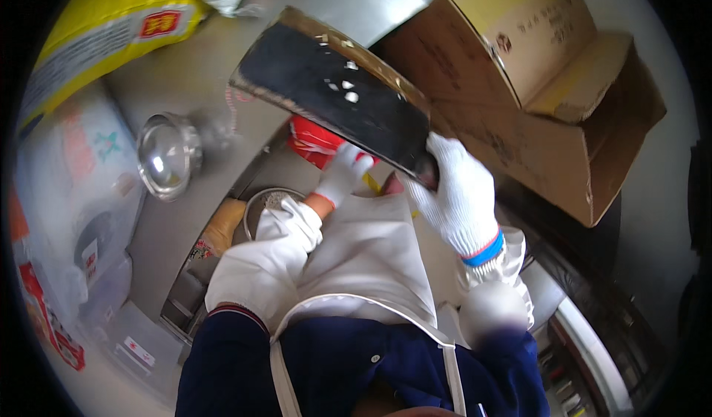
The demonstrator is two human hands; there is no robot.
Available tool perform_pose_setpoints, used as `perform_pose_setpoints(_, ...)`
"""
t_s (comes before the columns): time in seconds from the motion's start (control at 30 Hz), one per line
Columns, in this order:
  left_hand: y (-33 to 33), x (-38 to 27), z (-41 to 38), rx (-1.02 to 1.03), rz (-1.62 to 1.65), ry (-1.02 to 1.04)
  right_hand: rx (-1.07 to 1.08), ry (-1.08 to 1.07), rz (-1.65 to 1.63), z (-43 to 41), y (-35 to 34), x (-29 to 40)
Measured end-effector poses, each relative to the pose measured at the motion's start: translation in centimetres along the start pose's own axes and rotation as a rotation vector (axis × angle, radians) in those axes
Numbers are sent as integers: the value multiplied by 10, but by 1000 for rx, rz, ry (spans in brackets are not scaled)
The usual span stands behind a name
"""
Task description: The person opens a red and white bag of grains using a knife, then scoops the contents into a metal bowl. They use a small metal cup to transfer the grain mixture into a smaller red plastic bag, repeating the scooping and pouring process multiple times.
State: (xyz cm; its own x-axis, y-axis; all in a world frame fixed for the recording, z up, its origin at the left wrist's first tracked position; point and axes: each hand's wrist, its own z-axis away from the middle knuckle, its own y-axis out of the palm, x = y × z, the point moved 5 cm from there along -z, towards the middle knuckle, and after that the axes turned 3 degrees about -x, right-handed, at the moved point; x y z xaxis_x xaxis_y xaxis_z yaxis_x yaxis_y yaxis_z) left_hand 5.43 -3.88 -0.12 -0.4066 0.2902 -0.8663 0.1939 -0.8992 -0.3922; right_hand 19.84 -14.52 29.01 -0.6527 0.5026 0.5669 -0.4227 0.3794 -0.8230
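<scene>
My right hand [464, 194], in a white knit glove, grips the near right corner of a dark rectangular baking tray [311, 83]. The tray is tilted, with worn brown edges, and several white crumbs or flakes lie on its black surface. My left hand [345, 169], also gloved, is just below the tray's near edge, next to a red plastic bag [314, 139]. The tray hides part of that bag, and whether the left fingers hold it is unclear. Behind the left forearm, a round metal container [253, 203] shows pale grainy contents.
Open cardboard boxes [500, 144] stand at the right, close to the tray. On the metal worktop [222, 139] at the left sits a shiny steel bowl [167, 155]. Yellow packaging [117, 39] lies at the upper left, above translucent plastic containers [83, 194].
</scene>
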Motion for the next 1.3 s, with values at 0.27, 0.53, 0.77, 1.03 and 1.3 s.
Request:
perform_pose_setpoints(0.27,-41,-62,68,-43,20,-162,101,-395,371,-137,48,45)
perform_pose_setpoints(0.53,-42,-58,78,76,42,-123,18,-521,452,-179,81,30)
perform_pose_setpoints(0.77,-46,-46,105,12,60,-120,51,-424,208,-150,58,29)
perform_pose_setpoints(1.03,-43,-56,132,58,28,-221,237,-418,347,-160,82,41)
perform_pose_setpoints(1.3,-39,-48,143,-37,74,-181,59,-452,444,-197,70,2)
